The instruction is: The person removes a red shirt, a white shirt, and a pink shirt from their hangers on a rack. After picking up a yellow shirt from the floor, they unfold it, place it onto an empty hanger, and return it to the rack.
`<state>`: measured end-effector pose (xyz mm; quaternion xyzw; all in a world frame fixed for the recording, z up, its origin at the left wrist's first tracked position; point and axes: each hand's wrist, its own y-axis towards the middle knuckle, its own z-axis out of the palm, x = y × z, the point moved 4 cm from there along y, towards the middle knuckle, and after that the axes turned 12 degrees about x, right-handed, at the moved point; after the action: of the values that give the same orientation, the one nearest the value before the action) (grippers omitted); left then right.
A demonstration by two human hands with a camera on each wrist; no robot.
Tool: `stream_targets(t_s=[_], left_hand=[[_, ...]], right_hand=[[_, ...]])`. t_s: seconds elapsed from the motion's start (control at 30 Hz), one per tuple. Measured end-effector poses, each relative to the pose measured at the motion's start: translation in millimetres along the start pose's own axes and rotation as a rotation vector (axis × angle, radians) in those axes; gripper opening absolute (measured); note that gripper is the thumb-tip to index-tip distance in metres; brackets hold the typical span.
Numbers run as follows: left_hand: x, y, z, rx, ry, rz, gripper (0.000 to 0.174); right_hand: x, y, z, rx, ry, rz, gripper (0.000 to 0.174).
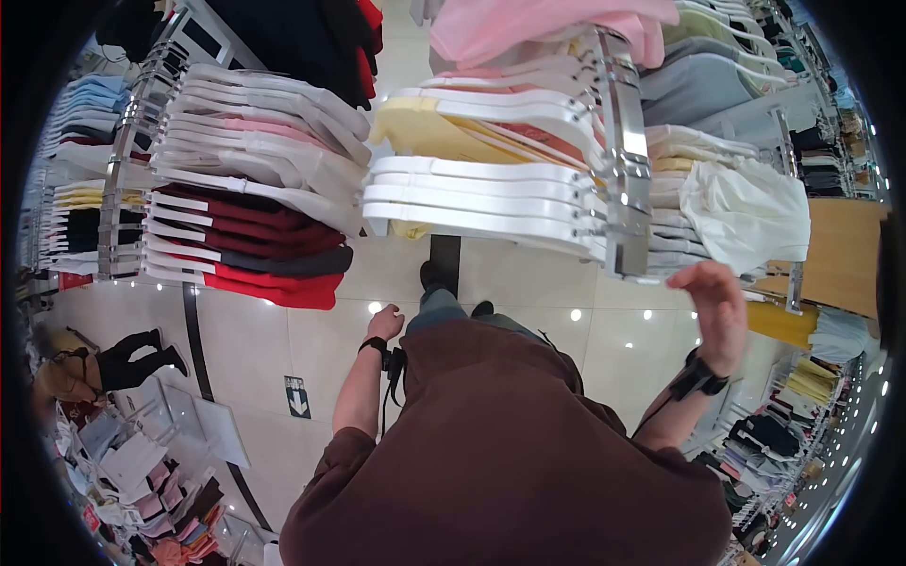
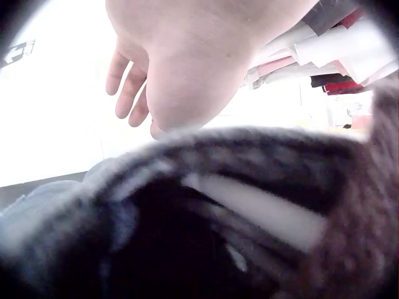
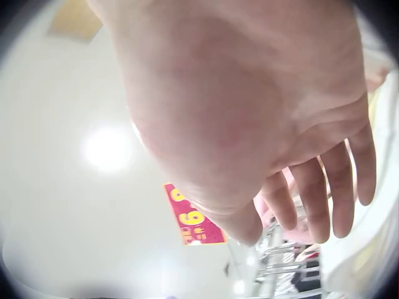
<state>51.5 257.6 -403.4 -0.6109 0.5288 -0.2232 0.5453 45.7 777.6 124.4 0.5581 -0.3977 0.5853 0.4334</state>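
Right hand (image 1: 714,307) up, fingers (image 3: 313,205) loosely extended, left hand (image 1: 384,323) lower, relaxed

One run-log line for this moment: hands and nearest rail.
left hand: holds nothing, lowered | right hand: holds nothing, raised near white garment | metal rail: carries white hangers

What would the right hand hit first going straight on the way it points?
Probably the hanging white garment, just beyond the right hand in the head view. Depth is unclear, so it might pass over or under it.
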Motion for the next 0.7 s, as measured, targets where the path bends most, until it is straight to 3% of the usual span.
stream_targets(t_s=[0.07, 0.13, 0.23, 0.3, 0.37, 0.43, 0.47, 0.53, 0.57, 0.63, 0.7], left_hand=[[2, -6, 16, 0.033, 0.013, -0.022, 0.058], [2, -11, 28, 0.05, 0.013, -0.057, 0.06], [-24, -22, 56, 0.121, 0.071, 0.05, 0.072], [-48, -43, 71, 0.169, 0.116, 0.083, 0.078], [-62, -67, 84, 0.192, 0.133, 0.071, 0.079], [-70, -85, 93, 0.155, 0.058, 0.087, 0.075], [-70, -94, 97, 0.162, 0.051, 0.083, 0.075], [-72, -105, 101, 0.09, -0.021, 0.057, 0.067], [-70, -111, 104, 0.065, -0.016, 0.035, 0.061], [-46, -104, 119, 0.06, -0.002, 0.004, 0.059], [-25, -88, 138, 0.058, 0.014, -0.009, 0.057]], right_hand=[[-44, -32, -1, -0.013, 0.054, 0.108, 0.056], [-91, -48, -3, 0.004, 0.014, 0.351, 0.047], [-201, -80, -16, -0.013, -0.202, 0.681, 0.042], [-293, -113, -25, 0.005, -0.535, 0.881, 0.044], [-389, -171, -25, 0.299, -1.06, 1.063, 0.053], [-464, -232, -19, 0.516, -0.838, 1.278, 0.062], [-488, -261, -13, 0.5, -0.785, 1.262, 0.06], [-497, -285, 4, 0.62, -0.634, 1.493, 0.054], [-510, -301, 9, 0.617, -0.632, 1.5, 0.054], [-530, -325, 18, 0.421, -0.808, 1.194, 0.048], [-528, -321, 34, 0.33, -0.725, 1.212, 0.046]])
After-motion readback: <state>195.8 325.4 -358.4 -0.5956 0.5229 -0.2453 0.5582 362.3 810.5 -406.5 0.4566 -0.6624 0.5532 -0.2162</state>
